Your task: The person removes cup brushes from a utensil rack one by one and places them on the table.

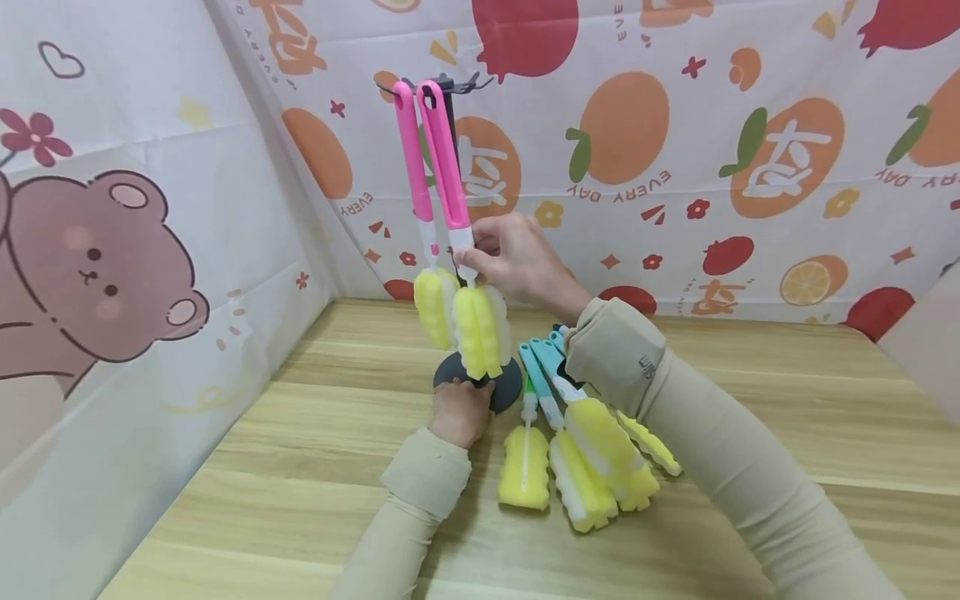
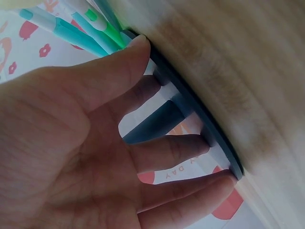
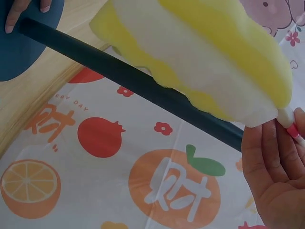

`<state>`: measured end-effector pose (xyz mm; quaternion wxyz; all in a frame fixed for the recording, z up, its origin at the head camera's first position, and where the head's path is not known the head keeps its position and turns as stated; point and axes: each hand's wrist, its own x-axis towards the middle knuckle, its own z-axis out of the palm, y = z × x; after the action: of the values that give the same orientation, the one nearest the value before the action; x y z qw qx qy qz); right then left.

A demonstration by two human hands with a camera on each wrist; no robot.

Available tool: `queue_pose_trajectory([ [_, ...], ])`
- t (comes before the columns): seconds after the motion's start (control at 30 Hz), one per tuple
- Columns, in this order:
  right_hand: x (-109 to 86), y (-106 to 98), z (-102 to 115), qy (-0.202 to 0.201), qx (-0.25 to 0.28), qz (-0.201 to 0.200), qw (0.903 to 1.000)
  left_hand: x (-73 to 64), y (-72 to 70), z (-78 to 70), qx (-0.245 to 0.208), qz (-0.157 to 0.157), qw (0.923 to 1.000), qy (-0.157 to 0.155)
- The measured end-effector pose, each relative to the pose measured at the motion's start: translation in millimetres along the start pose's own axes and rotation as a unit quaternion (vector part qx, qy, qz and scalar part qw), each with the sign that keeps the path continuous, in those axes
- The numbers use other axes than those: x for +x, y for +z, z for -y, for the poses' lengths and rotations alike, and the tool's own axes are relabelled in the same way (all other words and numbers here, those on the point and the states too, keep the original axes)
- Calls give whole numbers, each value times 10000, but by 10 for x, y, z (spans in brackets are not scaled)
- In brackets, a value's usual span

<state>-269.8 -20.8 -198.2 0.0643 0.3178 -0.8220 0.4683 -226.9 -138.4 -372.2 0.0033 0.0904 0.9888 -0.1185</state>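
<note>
A black stand with a round base [image 1: 507, 382] and hooks [image 1: 474, 87] at its top stands on the table. Two sponge brushes with pink handles are up at the hooks. My right hand [image 1: 521, 260] pinches the nearer pink-handled brush [image 1: 448, 171] by its white neck, its handle loop at a hook. Beside it hangs the other pink-handled brush [image 1: 412, 158], with a yellow and white sponge head. My left hand [image 1: 459, 412] presses the base with spread fingers; in the left wrist view its fingertips [image 2: 202, 142] touch the disc around the pole [image 2: 157, 121].
Right of the base, several sponge brushes [image 1: 525, 467] with green and teal handles lie on the wooden table [image 1: 285, 475], partly under my right forearm. A fruit-print cloth [image 1: 622, 250] hangs behind, and a bear-print cloth [image 1: 135, 258] covers the left side.
</note>
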Motion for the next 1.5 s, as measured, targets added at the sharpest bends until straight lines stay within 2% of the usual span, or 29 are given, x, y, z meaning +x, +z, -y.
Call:
queue_pose_trajectory([
  [0.47, 2, -23, 31, -201, -313, -177, 9992, -23, 17, -14, 85, -18, 10000, -16],
  [0.87, -20, -56, 6, -442, -454, -254, 9977, 16, 11, -28, 150, 361, 9992, -12],
  [1.3, -46, -43, -39, -811, -343, -447, 9951, 16, -27, -28, 195, 410, 9990, -29],
  [1.5, -42, -58, -54, -788, -279, -470, 9954, 24, -19, -2, 134, 461, 9988, -56],
])
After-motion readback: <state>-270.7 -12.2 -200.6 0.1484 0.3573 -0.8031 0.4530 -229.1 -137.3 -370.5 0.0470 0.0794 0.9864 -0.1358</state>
